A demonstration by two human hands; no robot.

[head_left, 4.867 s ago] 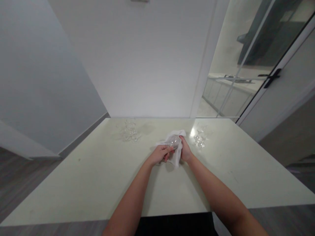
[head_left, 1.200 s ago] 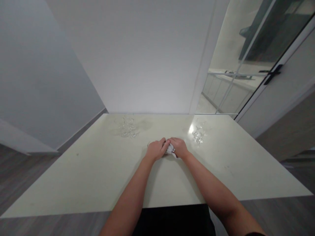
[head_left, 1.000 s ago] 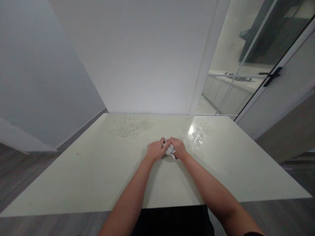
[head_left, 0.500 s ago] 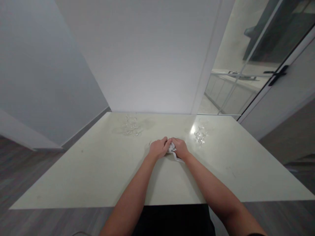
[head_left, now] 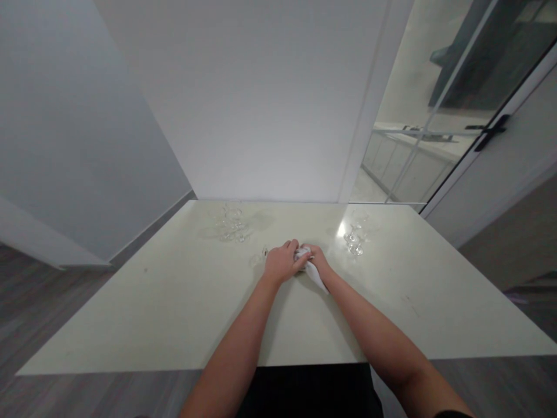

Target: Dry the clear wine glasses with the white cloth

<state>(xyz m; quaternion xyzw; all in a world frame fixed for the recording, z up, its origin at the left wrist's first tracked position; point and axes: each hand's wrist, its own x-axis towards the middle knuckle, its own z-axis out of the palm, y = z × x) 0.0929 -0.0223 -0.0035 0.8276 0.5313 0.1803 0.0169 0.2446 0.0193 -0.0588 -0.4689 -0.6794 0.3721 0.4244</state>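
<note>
Near the middle of the table, my left hand (head_left: 281, 262) is closed around a clear wine glass (head_left: 265, 252). Only a small edge of the glass shows past the left side of the hand; the fingers hide the rest. My right hand (head_left: 319, 259) grips a white cloth (head_left: 317, 276), bunched up between the two hands and pressed against the glass. One end of the cloth hangs down along the right wrist toward the tabletop. The hands almost touch each other.
The pale glossy table (head_left: 174, 313) stands against a white wall panel (head_left: 261, 116). Several clear stemmed glasses (head_left: 234, 226) stand at the back left, and more glasses (head_left: 355, 239) at the back right. A glass-paned door (head_left: 435, 116) is beyond the right side.
The left fingers have shifted slightly over the cloth. More of the cloth's loose end now hangs below the right hand, and the glass edge at the left has turned a little.
</note>
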